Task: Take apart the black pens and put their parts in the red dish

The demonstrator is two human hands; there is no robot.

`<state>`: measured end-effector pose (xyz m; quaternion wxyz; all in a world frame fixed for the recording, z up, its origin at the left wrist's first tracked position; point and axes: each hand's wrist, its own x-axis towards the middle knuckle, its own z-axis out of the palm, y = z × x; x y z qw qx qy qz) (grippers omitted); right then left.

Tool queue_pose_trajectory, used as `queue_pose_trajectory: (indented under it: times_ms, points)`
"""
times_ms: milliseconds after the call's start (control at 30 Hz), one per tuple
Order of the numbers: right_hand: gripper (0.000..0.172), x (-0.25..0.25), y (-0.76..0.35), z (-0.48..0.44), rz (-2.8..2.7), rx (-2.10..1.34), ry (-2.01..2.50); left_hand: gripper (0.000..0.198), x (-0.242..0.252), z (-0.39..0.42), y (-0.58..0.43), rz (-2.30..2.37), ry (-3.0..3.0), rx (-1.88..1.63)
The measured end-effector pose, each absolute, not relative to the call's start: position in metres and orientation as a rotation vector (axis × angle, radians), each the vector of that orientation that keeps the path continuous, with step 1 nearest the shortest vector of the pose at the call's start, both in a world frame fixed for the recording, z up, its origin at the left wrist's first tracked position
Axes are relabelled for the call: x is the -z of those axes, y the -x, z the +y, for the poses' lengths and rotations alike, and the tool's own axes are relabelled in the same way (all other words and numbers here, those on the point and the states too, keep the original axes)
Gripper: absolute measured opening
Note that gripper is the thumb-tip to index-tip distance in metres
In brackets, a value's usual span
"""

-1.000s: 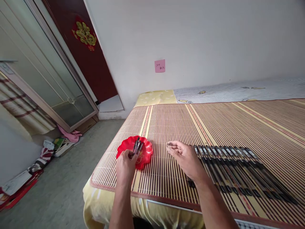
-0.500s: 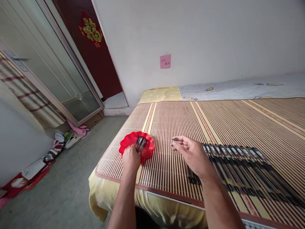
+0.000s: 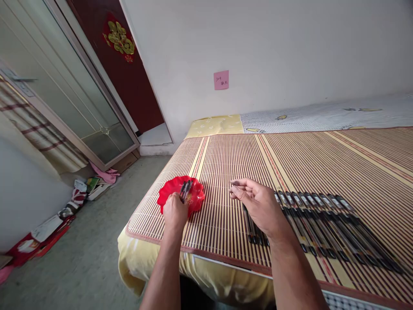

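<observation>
On the left side of the mat, my left hand (image 3: 176, 211) is closed around a small bunch of black pens (image 3: 186, 189), their dark ends pointing away from me. It holds them over a red scallop-edged plate (image 3: 165, 191); whether the pens touch the plate I cannot tell. My right hand (image 3: 253, 202) hovers farther right, thumb and fingertips drawn together in a loose pinch with no pen visible in it. Beneath and beyond that hand, a long row of black-capped clear pens (image 3: 318, 224) lies side by side, partly hidden by my hand and forearm.
A striped bamboo mat (image 3: 232, 159) covers the bed, with yellow cloth (image 3: 226, 282) hanging over the near edge. A pink note (image 3: 221, 80) sticks to the white wall. Glass door (image 3: 74, 86) and floor clutter (image 3: 77, 193) are at left.
The view has shifted slightly. My left hand still grips the pens over the plate, their ends a little farther left. More of the row's near left pen shows beside my right hand.
</observation>
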<state>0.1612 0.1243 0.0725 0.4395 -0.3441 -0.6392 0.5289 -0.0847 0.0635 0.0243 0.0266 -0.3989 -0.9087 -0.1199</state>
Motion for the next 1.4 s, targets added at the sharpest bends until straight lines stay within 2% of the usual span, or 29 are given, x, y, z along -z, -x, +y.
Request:
queue_pose_trajectory:
  times_ms: [500, 1000, 1167, 1333, 1400]
  points:
    - [0.036, -0.073, -0.162, 0.123, -1.648, -1.295, 0.883, 0.014, -0.035, 0.065, 0.066, -2.837, 1.329, 0.323]
    - [0.036, -0.073, -0.158, 0.121, -1.671, -1.267, 0.889, 0.022, -0.027, 0.065, 0.081, -2.877, 1.272, 0.432]
    - [0.036, -0.077, -0.155, 0.112, -1.717, -1.223, 0.872, 0.025, -0.037, 0.051, 0.084, -2.851, 1.229, 0.619]
    - [0.039, -0.094, -0.162, 0.095, -1.802, -1.153, 0.876, 0.026, -0.062, 0.018, 0.099, -2.619, 1.258, 1.285]
    - [0.040, -0.103, -0.167, 0.086, -1.867, -1.114, 0.899, 0.030, -0.071, 0.001, 0.109, -2.544, 1.290, 1.403]
